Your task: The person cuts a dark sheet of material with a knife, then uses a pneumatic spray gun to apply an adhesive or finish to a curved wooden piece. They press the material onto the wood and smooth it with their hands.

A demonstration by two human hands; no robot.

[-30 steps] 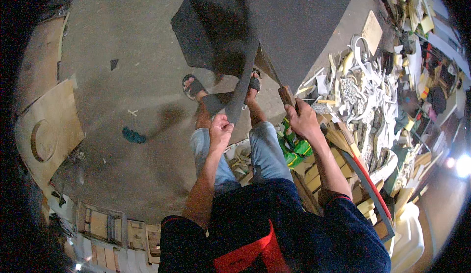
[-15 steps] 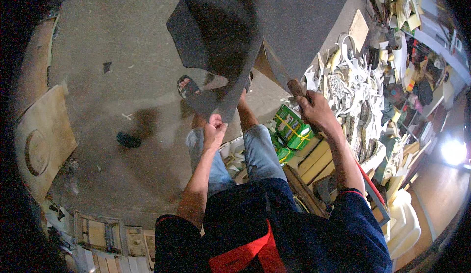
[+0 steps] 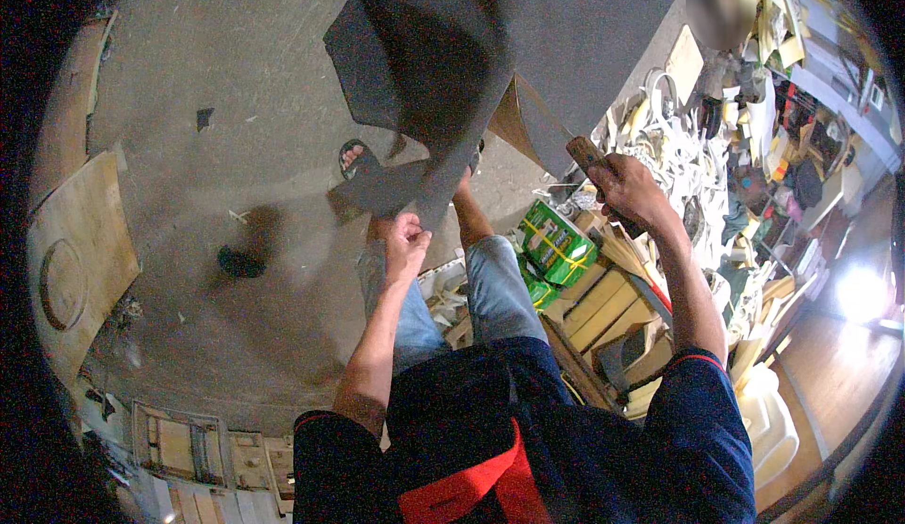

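Note:
A large dark grey sheet (image 3: 594, 34) hangs in front of me, folded over at its left side. A strip of it comes down toward my left hand (image 3: 407, 246), whose fingers are pinched together at the sheet's lower end. My right hand (image 3: 630, 189) is wrapped round the wooden handle of a knife (image 3: 584, 151). The thin blade slants up and left from the handle beside a pointed opening in the sheet; how much of the blade touches the sheet cannot be made out. Brown shows inside that opening.
A green package with yellow straps (image 3: 558, 241) stands right of my knees, by wooden pieces (image 3: 603, 312). Pale offcuts (image 3: 660, 138) are heaped at the right. A board with a ring shape (image 3: 85, 270) leans at the left. A dark scrap (image 3: 241, 262) lies on the floor (image 3: 236, 100).
My right hand and the knife have shifted right and slightly up. The sheet's strip by my left hand now spreads further left. A blurred shape has come into view at the upper right.

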